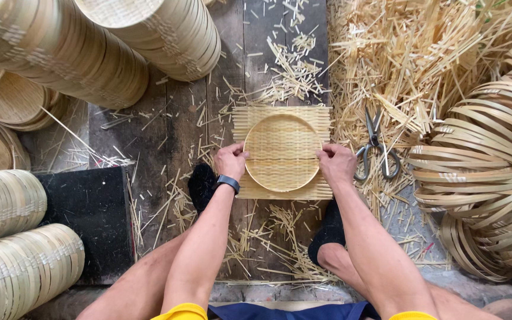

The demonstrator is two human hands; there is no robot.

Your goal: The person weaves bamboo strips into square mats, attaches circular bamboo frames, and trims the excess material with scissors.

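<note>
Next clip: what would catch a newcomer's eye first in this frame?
At centre, the left hand and right hand grip opposite edges of a round bamboo hoop pressed onto a square woven mat on the plank floor. Grey scissors lie just right of it on a heap of bamboo offcuts. Stacks of finished woven trays fill the left side, loose bamboo rings the right.

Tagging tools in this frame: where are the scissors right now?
In the head view the scissors lie on bamboo offcuts, just right of the right hand, left of the stacked bamboo hoops.
</note>
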